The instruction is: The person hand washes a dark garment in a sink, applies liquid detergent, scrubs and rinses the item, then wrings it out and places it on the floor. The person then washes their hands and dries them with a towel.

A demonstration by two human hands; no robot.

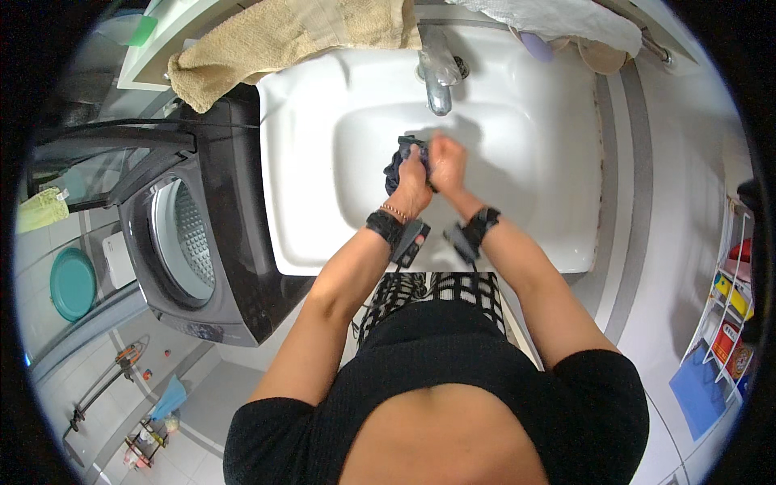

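Over the basin of a white ceramic sink (pixel 303 200), my left hand (pixel 413 185) grips a bunched dark cloth (pixel 394 167), its thumb lying on top. My right hand (pixel 447 160) is curled into a blurred fist close against the cloth's right side. Whether its fingers also clasp some of the fabric cannot be told, as the knuckles hide it. Beyond both hands a chrome faucet (pixel 439 100) points down into the basin, with clear plastic wrapped about its upper part. No stream of water is visible from it.
Left of the sink stands a dark top-loading washing machine (pixel 230 242), lid raised. A tan towel (pixel 291 42) and a white cloth (pixel 558 18) hang at the back. A white wire rack (pixel 721 303) with packages is on the right wall. A teal basin (pixel 73 285) hangs far left.
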